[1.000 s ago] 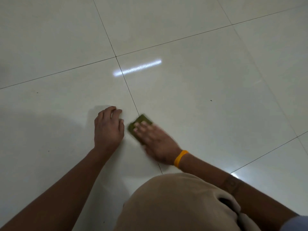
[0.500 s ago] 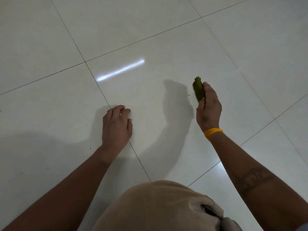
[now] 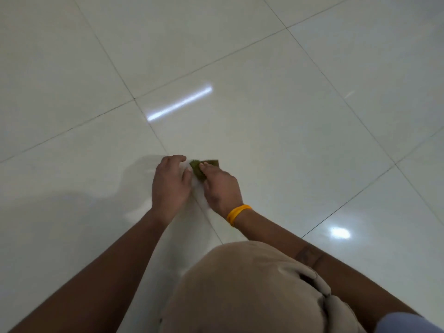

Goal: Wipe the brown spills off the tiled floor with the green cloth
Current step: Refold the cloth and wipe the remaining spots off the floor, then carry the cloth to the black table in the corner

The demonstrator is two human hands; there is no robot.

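Observation:
The green cloth [image 3: 200, 168] lies bunched on the pale tiled floor [image 3: 288, 116], just right of a grout line. My right hand [image 3: 221, 186], with a yellow band at the wrist, presses on the cloth and covers its near part. My left hand [image 3: 169, 183] rests palm down on the floor right beside it, fingers curled, its thumb almost touching the cloth. No brown spill shows around the cloth or anywhere on the tiles in view.
My bent knee in beige trousers [image 3: 252, 289] fills the lower middle. Glossy tiles reflect a strip light [image 3: 179, 103] ahead and a bright spot [image 3: 340, 233] at the right. Dark grout lines cross the floor.
My right hand, which had lifted the cloth up and to the right half a second ago, has come back down beside my left hand. The left hand has stayed planted.

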